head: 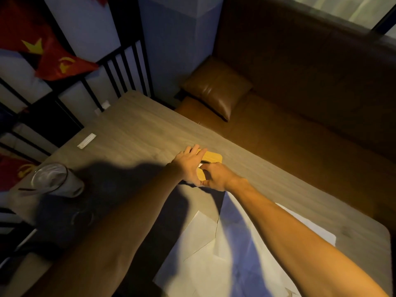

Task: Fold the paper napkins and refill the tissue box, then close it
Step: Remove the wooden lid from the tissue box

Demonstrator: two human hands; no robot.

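A tan wooden tissue box lies on the grey-brown table, mostly covered by both hands. My left hand rests flat on the box's left side with the fingers spread over its top. My right hand grips the near right side, fingers curled at a slot where a sliver of white tissue shows. Several unfolded white paper napkins lie spread on the table near me, under my forearms.
A clear plastic cup with a lid stands at the left of the table. A small white packet lies further back. A brown leather sofa with a cushion borders the table's right side. Black railings stand behind.
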